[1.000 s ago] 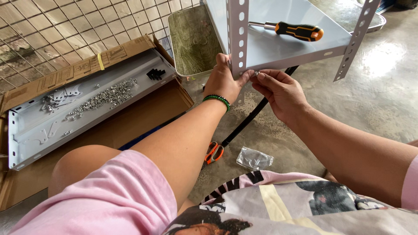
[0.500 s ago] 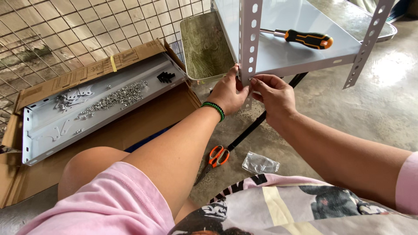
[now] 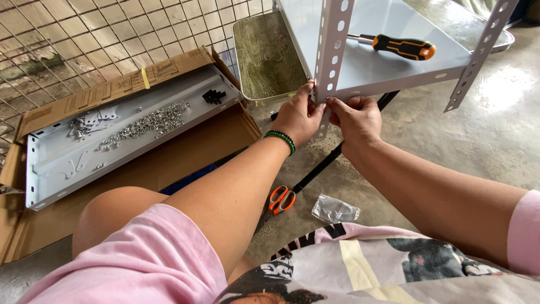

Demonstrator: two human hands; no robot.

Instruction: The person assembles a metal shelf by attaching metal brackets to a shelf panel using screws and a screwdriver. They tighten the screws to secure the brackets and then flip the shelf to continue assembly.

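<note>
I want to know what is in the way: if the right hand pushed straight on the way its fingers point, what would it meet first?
The right hand points up at the perforated upright post its fingertips already touch, at the shelf's corner.

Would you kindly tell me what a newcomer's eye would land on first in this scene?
First, the left hand and right hand pinching the perforated grey metal corner post at the edge of the pale grey metal shelf. Next, the orange-and-black screwdriver lying on that shelf. At left, a grey metal tray in an open cardboard box holds scattered silvery screws.
</note>
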